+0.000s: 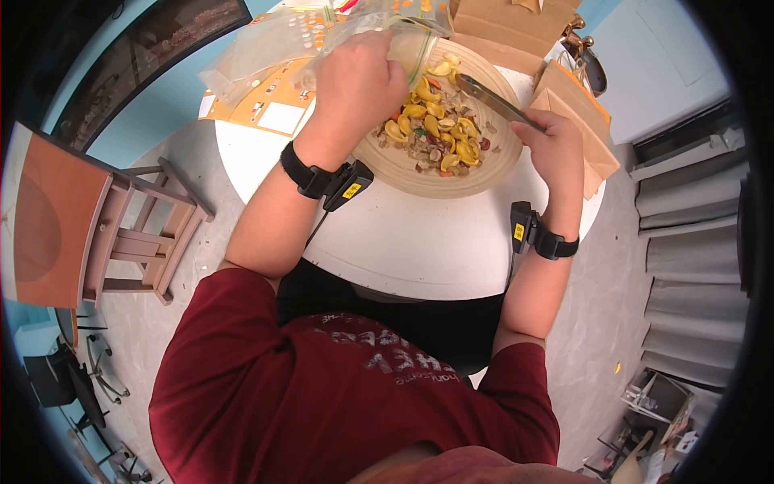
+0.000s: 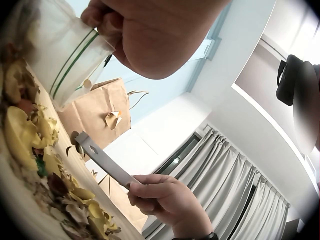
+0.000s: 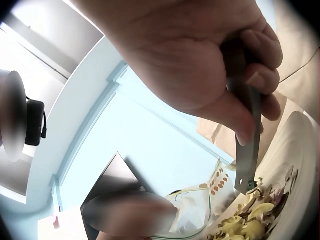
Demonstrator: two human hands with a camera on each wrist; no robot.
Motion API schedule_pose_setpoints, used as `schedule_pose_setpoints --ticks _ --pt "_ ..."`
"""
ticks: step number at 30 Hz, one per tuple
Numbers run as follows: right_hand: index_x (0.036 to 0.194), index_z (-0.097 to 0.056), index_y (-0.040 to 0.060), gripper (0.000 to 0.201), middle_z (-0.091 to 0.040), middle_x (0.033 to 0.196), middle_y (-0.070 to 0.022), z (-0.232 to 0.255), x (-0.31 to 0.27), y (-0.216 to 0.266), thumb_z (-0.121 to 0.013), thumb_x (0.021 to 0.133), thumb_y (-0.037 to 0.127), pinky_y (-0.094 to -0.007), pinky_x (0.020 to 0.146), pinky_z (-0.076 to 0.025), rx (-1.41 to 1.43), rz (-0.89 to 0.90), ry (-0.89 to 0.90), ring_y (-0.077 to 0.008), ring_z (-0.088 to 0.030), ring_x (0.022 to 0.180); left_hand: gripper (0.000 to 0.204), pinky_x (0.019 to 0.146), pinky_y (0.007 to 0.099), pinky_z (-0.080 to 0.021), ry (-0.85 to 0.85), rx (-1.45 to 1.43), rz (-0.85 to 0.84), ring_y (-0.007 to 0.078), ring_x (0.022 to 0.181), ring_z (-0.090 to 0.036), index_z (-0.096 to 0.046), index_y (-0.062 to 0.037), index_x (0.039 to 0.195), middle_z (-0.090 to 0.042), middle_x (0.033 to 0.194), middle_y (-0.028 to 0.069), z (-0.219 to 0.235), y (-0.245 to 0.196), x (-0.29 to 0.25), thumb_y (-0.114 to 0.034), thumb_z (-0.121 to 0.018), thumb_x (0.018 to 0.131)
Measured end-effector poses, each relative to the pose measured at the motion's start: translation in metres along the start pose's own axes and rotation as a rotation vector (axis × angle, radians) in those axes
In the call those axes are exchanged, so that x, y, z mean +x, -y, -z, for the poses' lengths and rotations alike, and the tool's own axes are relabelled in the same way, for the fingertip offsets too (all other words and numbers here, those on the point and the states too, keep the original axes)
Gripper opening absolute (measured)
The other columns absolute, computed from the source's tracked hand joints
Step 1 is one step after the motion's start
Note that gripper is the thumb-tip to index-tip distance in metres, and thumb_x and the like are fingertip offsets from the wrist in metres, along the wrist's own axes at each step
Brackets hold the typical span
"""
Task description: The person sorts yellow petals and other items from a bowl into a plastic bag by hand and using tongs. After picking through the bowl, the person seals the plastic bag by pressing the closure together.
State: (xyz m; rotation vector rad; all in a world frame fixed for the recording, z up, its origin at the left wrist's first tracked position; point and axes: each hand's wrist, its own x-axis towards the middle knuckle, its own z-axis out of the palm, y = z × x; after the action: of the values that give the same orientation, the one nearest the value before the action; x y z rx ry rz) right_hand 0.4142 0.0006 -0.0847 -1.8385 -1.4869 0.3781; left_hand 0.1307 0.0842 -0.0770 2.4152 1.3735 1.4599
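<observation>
My left hand grips the top of a clear zip bag with a green seal line, over the far left of the plate. A round tan plate bears a loose mix of yellow shell-shaped pieces with brown, red and green bits. My right hand holds metal tongs, thumb along one side, at the plate's right edge. Their notched tips point toward the bag and are close over the mix in the right wrist view. A brownish piece overlaps the tips in the left wrist view.
A white round table carries everything. Brown paper bags stand behind the plate and at its right. More clear bags with orange-and-white dots lie at the back left, over an orange printed sheet. A wooden stool stands left.
</observation>
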Motion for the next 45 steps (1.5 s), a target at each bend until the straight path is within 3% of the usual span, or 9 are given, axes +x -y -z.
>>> schedule_pose_setpoints --ticks 3,6,10,16,19,22,31,37,45 --pt "0.114 -0.077 -0.0036 0.032 -0.077 0.089 -0.0116 0.007 0.004 -0.002 -0.081 0.088 0.014 -0.0315 0.076 -0.054 0.122 -0.077 0.003 -0.0180 -0.070 0.080 0.040 0.087 0.0471 -0.058 -0.010 0.005 -0.027 0.0433 0.093 -0.072 -0.075 0.0068 0.115 -0.073 0.101 0.0291 -0.002 0.002 0.000 -0.007 -0.059 0.081" --pt "0.116 -0.077 -0.0029 0.032 -0.075 0.088 -0.0057 -0.006 0.000 0.009 -0.082 0.089 0.013 -0.0280 0.073 -0.053 0.427 -0.016 -0.073 -0.0127 -0.066 0.077 0.039 0.087 0.0472 -0.058 0.008 -0.001 -0.019 0.0435 0.094 -0.072 -0.074 0.0071 0.115 -0.073 0.101 0.0287 -0.001 0.001 0.000 -0.007 -0.059 0.081" --pt "0.118 -0.076 -0.0036 0.035 -0.072 0.085 -0.0027 -0.029 -0.020 0.044 -0.083 0.089 0.015 -0.0261 0.068 -0.052 0.447 0.068 0.120 -0.0094 -0.062 0.073 0.040 0.086 0.0472 -0.058 0.003 -0.012 -0.038 0.0435 0.092 -0.071 -0.074 0.0069 0.115 -0.073 0.100 0.0284 -0.003 0.004 0.000 -0.006 -0.059 0.081" --pt "0.119 -0.075 -0.0047 0.040 -0.077 0.091 -0.0157 -0.015 -0.007 0.026 -0.082 0.087 0.019 -0.0330 0.075 -0.055 0.117 0.043 -0.041 -0.0208 -0.071 0.079 0.040 0.081 0.0467 -0.059 -0.021 -0.005 0.024 0.0424 0.086 -0.072 -0.074 0.0064 0.116 -0.073 0.097 0.0280 0.001 0.004 0.001 -0.006 -0.059 0.081" --pt "0.118 -0.076 -0.0028 0.040 -0.077 0.097 -0.0218 -0.017 -0.006 0.019 -0.081 0.085 0.019 -0.0386 0.081 -0.057 -0.074 0.040 0.020 -0.0310 -0.075 0.087 0.041 0.080 0.0468 -0.059 -0.073 0.011 -0.012 0.0417 0.084 -0.072 -0.074 0.0061 0.116 -0.073 0.096 0.0277 -0.001 0.008 0.002 -0.006 -0.059 0.081" --pt "0.117 -0.076 -0.0005 0.037 -0.076 0.100 -0.0232 -0.022 -0.006 0.020 -0.079 0.086 0.020 -0.0410 0.083 -0.057 -0.166 0.031 0.037 -0.0362 -0.074 0.091 0.041 0.080 0.0470 -0.059 -0.075 0.021 -0.016 0.0412 0.083 -0.072 -0.074 0.0059 0.116 -0.073 0.097 0.0276 -0.002 0.009 0.002 -0.006 -0.059 0.081" --pt "0.114 -0.078 0.0047 0.031 -0.075 0.098 -0.0226 -0.024 -0.006 0.017 -0.075 0.089 0.022 -0.0419 0.083 -0.056 -0.167 0.047 0.041 -0.0378 -0.073 0.093 0.041 0.079 0.0464 -0.059 -0.049 0.025 -0.018 0.0409 0.082 -0.072 -0.074 0.0062 0.116 -0.073 0.098 0.0276 -0.003 0.006 0.001 -0.006 -0.058 0.080" --pt "0.114 -0.078 0.0000 0.032 -0.077 0.098 -0.0218 -0.009 -0.004 0.012 -0.076 0.089 0.020 -0.0383 0.082 -0.056 -0.084 0.066 -0.075 -0.0342 -0.075 0.090 0.042 0.078 0.0459 -0.059 -0.025 0.021 -0.012 0.0414 0.082 -0.071 -0.074 0.0063 0.117 -0.073 0.098 0.0282 -0.002 0.005 0.001 -0.006 -0.058 0.081" --pt "0.116 -0.077 -0.0016 0.035 -0.078 0.098 -0.0206 -0.009 -0.011 0.028 -0.079 0.088 0.019 -0.0360 0.082 -0.057 0.067 0.029 -0.085 -0.0296 -0.075 0.088 0.041 0.084 0.0473 -0.058 -0.008 0.026 0.016 0.0430 0.090 -0.072 -0.074 0.0065 0.117 -0.073 0.101 0.0289 -0.001 0.003 0.001 -0.006 -0.058 0.081"
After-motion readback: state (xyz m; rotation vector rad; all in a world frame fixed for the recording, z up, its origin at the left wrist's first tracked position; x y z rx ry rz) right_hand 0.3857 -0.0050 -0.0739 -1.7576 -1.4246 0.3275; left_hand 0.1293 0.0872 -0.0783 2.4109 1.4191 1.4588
